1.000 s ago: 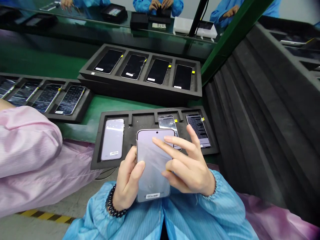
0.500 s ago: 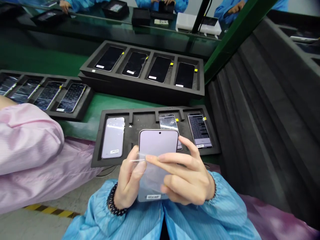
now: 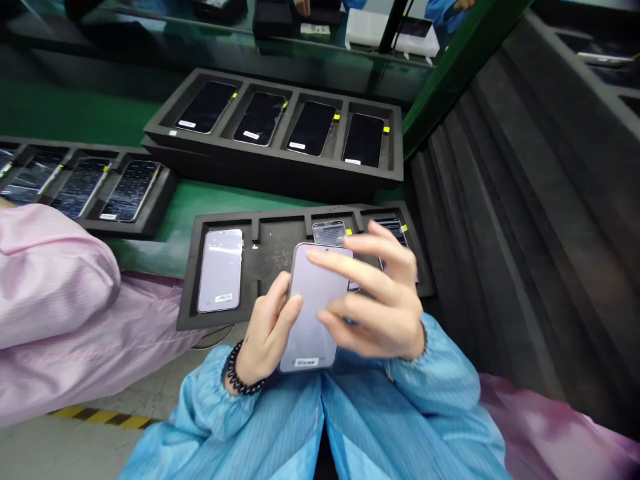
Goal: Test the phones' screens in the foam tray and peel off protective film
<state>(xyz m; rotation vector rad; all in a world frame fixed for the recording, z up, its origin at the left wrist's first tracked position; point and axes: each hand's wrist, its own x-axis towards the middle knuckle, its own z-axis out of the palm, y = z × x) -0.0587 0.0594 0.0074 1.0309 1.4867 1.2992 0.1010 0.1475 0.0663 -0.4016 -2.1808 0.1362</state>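
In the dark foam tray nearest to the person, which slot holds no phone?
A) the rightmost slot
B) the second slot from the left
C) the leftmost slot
B: in the dark foam tray the second slot shows bare foam, just beyond the pale phone gripped by the left hand.

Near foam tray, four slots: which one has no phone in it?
The second slot from the left of the near tray. Its dark foam floor is bare, while the leftmost slot holds a pale phone and the two right slots hold phones partly hidden behind the right hand.

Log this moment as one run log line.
left hand: holds phone | right hand: fingers on screen | near tray: three phones, one slot empty
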